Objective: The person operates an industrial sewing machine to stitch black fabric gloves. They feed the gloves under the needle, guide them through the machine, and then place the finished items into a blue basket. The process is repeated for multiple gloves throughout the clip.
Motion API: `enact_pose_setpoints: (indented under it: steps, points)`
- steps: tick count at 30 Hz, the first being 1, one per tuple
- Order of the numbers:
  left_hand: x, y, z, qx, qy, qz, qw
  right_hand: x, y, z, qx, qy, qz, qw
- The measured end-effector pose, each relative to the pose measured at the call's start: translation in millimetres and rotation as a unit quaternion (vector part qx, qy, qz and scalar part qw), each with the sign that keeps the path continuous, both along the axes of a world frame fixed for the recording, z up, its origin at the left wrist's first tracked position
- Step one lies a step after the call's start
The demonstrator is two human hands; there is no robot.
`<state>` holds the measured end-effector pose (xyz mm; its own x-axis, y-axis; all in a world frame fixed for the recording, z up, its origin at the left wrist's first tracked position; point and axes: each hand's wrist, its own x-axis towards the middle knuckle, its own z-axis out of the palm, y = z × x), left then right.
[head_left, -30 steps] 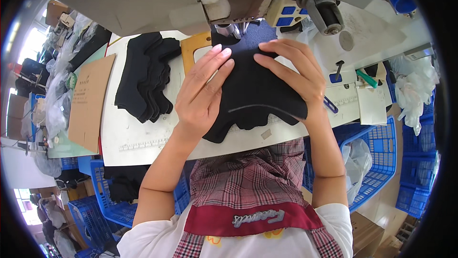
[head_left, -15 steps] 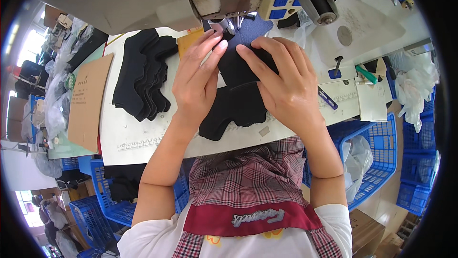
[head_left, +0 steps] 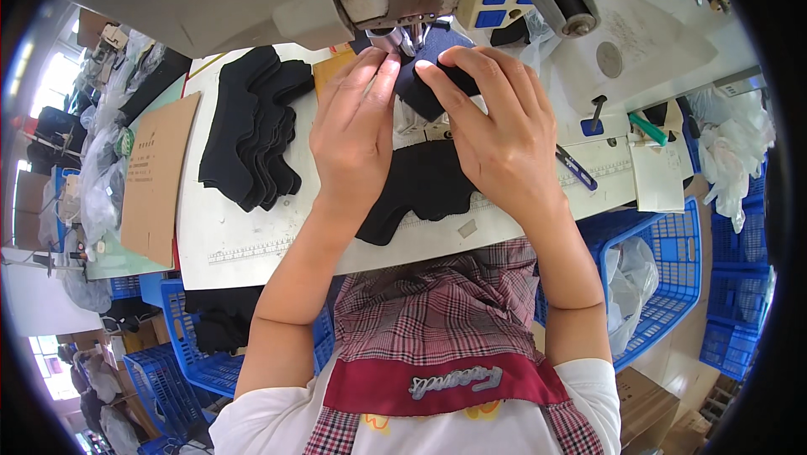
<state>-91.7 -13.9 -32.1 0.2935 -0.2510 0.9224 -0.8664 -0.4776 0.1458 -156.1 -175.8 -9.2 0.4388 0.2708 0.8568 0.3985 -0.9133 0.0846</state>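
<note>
Under the sewing machine's presser foot [head_left: 412,41] lies a dark fabric piece [head_left: 420,95], its near end hanging toward me. My left hand [head_left: 357,123] has its fingers close together at the piece's left edge, thumb and fingertips closed on it near the foot. From the right, my right hand [head_left: 504,123] grips the same piece, with its fingertips bent over it; part of the fabric is hidden beneath that hand. Just below both hands, a small stack of black cut fabric pieces [head_left: 424,182] rests on the table. A larger wavy-edged stack of black fabric pieces [head_left: 244,131] lies to the left.
The machine head [head_left: 210,1] overhangs the far side. A ruler strip [head_left: 252,253] runs along the white table's near edge, with a utility knife [head_left: 576,167] at right. Blue baskets [head_left: 672,287] stand below; a cardboard sheet [head_left: 160,177] leans at left.
The dark fabric piece has moved away from me under the foot, so less of it shows on the near side. Both hands have moved slightly forward with it.
</note>
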Motion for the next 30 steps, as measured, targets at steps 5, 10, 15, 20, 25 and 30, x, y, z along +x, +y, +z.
enact_pose_setpoints:
  steps: [5,10,15,20,25,30]
  points:
    - [-5.7,-2.9,2.2,0.013,-0.003,0.032,0.999,1.4,1.7,-1.6,0.012,-0.016,0.017,1.0]
    - [-8.3,-4.4,4.6,0.024,0.002,0.043,0.999,1.6,3.1,-4.4,0.005,-0.028,0.014,1.0]
    - [-12.2,-7.0,11.2,0.029,0.028,0.066,0.997,5.5,0.9,-6.3,-0.011,-0.056,0.003,0.998]
    - [-9.6,-7.5,9.4,0.035,0.026,0.071,0.996,13.3,-2.0,-8.8,-0.007,-0.087,0.003,0.996]
    - [-7.3,-8.3,9.0,0.044,0.027,0.089,0.995,20.4,-3.4,-8.8,0.031,-0.085,0.024,0.996]
    - [-1.9,-7.4,13.6,0.072,0.054,0.088,0.992,26.2,-2.8,-11.7,0.085,-0.067,0.047,0.993]
